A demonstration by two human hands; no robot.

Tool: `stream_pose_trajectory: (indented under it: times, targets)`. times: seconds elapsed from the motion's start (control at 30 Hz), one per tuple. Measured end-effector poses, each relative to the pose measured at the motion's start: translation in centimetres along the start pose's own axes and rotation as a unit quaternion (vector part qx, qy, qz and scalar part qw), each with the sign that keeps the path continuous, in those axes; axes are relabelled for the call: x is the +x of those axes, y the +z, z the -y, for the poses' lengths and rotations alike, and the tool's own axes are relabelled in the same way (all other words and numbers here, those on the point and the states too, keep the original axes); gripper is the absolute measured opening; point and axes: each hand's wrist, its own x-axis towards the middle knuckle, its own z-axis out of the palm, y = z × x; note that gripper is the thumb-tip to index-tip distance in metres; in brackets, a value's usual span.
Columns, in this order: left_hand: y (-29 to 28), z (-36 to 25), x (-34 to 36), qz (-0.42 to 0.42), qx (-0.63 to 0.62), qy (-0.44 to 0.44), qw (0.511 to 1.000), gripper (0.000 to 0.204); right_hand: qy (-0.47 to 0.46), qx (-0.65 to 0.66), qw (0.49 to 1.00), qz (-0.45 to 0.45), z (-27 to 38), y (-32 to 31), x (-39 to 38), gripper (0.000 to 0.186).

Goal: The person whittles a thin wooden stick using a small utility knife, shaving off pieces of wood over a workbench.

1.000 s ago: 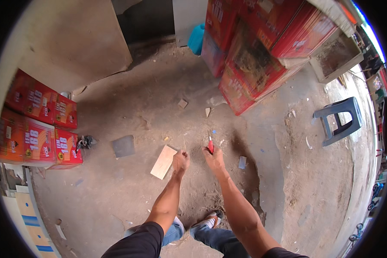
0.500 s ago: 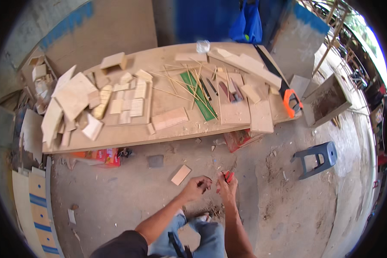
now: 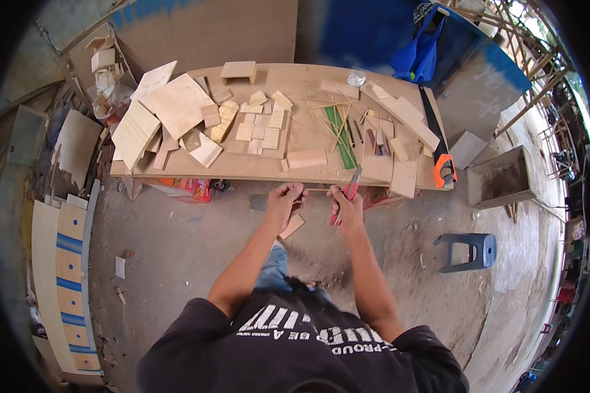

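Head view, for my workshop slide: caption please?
Left hand steadies a thin stick; right hand grips a red cutter.

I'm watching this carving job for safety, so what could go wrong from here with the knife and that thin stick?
1. The right hand holds a red utility knife against a thin wooden stick pinched in the left hand; a slip could likely send the blade toward those fingers.
2. The stick is worked in the air, off the workbench, so it may bend or snap.
3. A handsaw lies at the bench's right edge and could be knocked off.
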Motion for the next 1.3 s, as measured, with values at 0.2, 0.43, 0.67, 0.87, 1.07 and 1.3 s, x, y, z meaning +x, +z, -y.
stream_pose_trajectory:
  times: [0.2,0.43,0.67,0.87,1.07,1.3]
  targets:
    - [-1.7,-0.3,5.2,-0.019,-0.091,-0.059,0.994,0.017,-0.077,-0.210,0.974,0.030,-2.1,-0.7,5.0,0.015]
    - [-2.4,-1.3,9.2,-0.020,0.063,-0.058,0.996,0.021,-0.178,-0.358,0.916,0.021,-3.5,-1.0,9.1,0.011]
    - [-6.0,0.1,11.6,-0.163,0.509,0.234,0.812,0.020,-0.172,-0.428,0.887,0.023,-3.1,-1.8,14.4,0.012]
    - [-4.5,0.4,11.9,-0.140,0.599,0.279,0.737,0.030,-0.194,-0.434,0.875,0.089,-3.5,-1.9,17.9,0.013]
    - [-3.2,0.5,12.8,-0.118,0.631,0.300,0.706,0.027,-0.199,-0.461,0.858,0.114,-1.9,-2.0,19.8,0.013]
    - [-3.7,1.3,13.9,-0.088,0.643,0.260,0.715,0.031,-0.208,-0.464,0.852,0.129,-1.5,-2.8,20.5,0.012]
